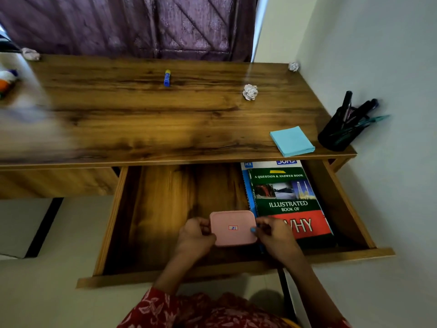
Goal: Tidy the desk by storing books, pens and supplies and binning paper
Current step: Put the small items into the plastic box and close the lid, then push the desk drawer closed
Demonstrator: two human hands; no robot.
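I hold a small pink square box (233, 228) with both hands inside the open wooden drawer (165, 209). My left hand (195, 235) grips its left edge, my right hand (275, 235) its right edge. Beside it, at the drawer's right, lies a green and red illustrated book (290, 200) on top of a blue-edged book (272, 164). On the desk top (142, 119) lie a blue glue stick (167, 78), a blue sticky-note pad (292, 140) and three crumpled paper balls (250, 92) (294, 66) (30, 53).
A black mesh pen holder (340, 131) with pens stands at the desk's right edge against the white wall. A purple curtain (132, 24) hangs behind the desk. Blurred colourful objects (7, 81) sit at the far left. The drawer's left half shows bare wood.
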